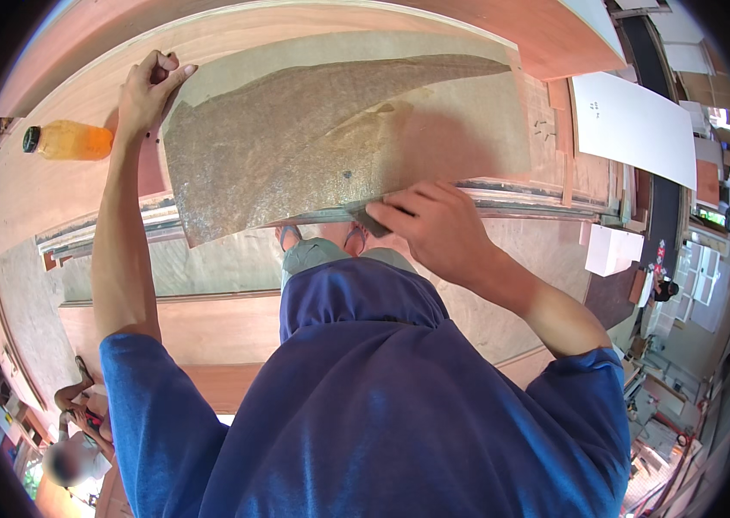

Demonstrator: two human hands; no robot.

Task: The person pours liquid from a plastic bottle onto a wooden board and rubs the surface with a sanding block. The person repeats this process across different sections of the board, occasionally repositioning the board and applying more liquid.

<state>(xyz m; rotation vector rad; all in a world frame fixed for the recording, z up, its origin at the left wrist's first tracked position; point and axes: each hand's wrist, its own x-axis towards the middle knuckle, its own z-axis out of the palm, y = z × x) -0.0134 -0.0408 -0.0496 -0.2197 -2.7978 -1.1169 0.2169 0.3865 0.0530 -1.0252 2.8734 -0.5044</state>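
A thin, flexible brown sheet [287, 129] lies over the plywood in front of me, with a dark, glossy wet coating across its left and middle part. At its upper left corner is my left hand [156, 78], thumb extended over the edge and fingers curled; whether it pinches the sheet is hard to tell. My right hand [433, 220] is at the sheet's near edge and grips a small, flat dark spreader [368, 219], slightly blurred. The spreader touches or overlaps the wet edge. Its shadow side and my palm are hidden from view.
A bottle of yellow-orange liquid [77, 140] lies left of my forearm. Small fasteners [543, 129] and a white panel [637, 126] are at the right, with a white box [614, 249] below. A seated person [80, 447] is at the lower left; another person [666, 290] is far right.
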